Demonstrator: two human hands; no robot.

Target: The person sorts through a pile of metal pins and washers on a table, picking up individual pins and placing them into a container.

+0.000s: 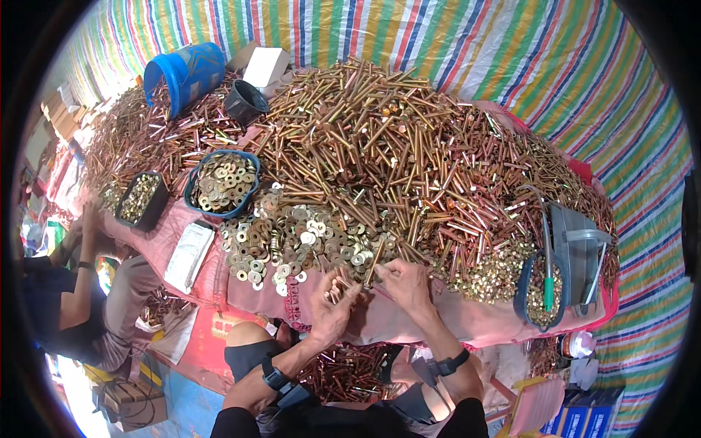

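My left hand is curled at the near edge of the heap, its fingers closed round a few short brass-coloured metal pieces, probably bolts; the fingers partly hide them. Just to its right, my right hand pinches a long brass-coloured bolt, which stands tilted between the two hands. Beyond the left hand spreads a pile of flat round washers. A large mound of long bolts rises behind both hands. Small nuts lie heaped to the right of my right hand.
A blue basin of washers and a black tub of nuts stand left. At the right are a nut-filled container and a grey scoop-like bin. A blue bucket lies tipped at the back. Another person's arm reaches in at far left.
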